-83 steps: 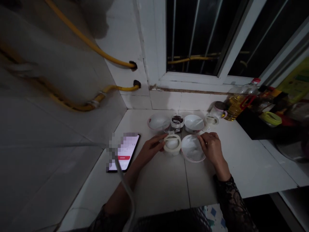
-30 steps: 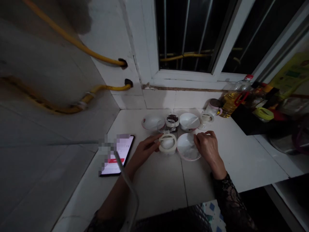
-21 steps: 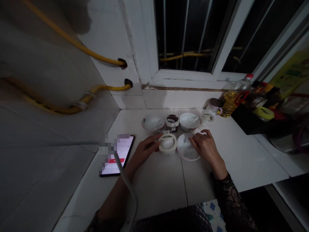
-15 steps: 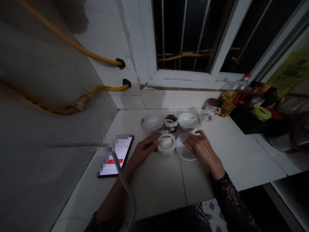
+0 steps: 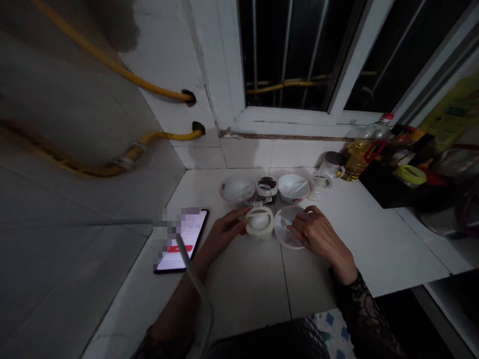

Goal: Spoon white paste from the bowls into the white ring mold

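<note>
A squarish cream seasoning jar (image 5: 259,230) with white contents stands on the counter, its clear lid (image 5: 257,194) tipped back. My left hand (image 5: 225,232) grips the jar's left side with thumb and fingers. Just right of the jar sits a shallow bowl (image 5: 281,240) with a pinkish rim. My right hand (image 5: 314,232) is over the bowl's right side, its fingers pinched together and pointing in. What they hold is too dim to make out. Behind stand a jar of dark red contents (image 5: 267,183), a white bowl with a white spoon (image 5: 293,192) and another oval bowl (image 5: 236,189).
A lit phone (image 5: 183,242) lies on the left. At the back right are another cream jar (image 5: 320,187), a lidded cup (image 5: 331,164), an oil bottle (image 5: 355,158) and a black box (image 5: 385,188) with bottles. A grey cable-like strip (image 5: 194,279) crosses in front of my left forearm.
My right hand has shifted slightly within the bowl, its fingers a little lower. My left hand stays at the jar. The whole view has drifted slightly.
</note>
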Motion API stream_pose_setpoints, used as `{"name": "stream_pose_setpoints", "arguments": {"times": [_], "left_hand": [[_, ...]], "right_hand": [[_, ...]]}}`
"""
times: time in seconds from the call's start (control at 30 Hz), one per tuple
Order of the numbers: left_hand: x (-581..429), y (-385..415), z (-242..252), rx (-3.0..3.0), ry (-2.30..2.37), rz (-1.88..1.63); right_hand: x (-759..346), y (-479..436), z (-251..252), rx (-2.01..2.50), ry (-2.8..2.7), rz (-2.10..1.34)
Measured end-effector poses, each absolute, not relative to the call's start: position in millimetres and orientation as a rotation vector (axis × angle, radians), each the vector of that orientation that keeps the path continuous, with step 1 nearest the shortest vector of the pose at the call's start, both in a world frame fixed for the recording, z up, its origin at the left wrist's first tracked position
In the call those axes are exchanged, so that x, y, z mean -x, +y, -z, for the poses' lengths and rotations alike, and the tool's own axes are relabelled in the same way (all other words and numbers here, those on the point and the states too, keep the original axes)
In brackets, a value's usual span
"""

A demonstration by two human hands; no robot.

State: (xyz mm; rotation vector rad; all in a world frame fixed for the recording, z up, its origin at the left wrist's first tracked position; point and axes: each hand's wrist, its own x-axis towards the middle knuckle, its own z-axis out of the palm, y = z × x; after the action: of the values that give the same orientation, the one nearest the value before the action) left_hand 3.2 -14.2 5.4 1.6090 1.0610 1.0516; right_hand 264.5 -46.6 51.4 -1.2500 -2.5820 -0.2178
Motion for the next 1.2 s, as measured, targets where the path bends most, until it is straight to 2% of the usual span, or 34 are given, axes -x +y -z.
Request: {"name": "stream_pose_setpoints", "arguments": {"times": [0.17,0.5,0.7,0.9,1.2], "left_hand": [[-3,-14,-5,-1.606,1.063,-1.054],[-2,-13,-2,-1.615,1.051,-1.059],[-3,-14,-5,-1.624,1.062,-1.051],[-3,-13,-1,-1.599,1.069,-1.052],[-3,-12,-2,-1.605,1.043,-1.062]], "right_hand": [[-254,-53,-52,1.174,-2.510,-0.043],[-270,-43,-39,1.601,-1.909,-0.410],[-284,-39,-36,1.660,-1.623,-0.595],[-290,-35,-38,1.649,-1.518,-0.681],[-275,-38,-43,1.536,-1.410,-0.619]]}}
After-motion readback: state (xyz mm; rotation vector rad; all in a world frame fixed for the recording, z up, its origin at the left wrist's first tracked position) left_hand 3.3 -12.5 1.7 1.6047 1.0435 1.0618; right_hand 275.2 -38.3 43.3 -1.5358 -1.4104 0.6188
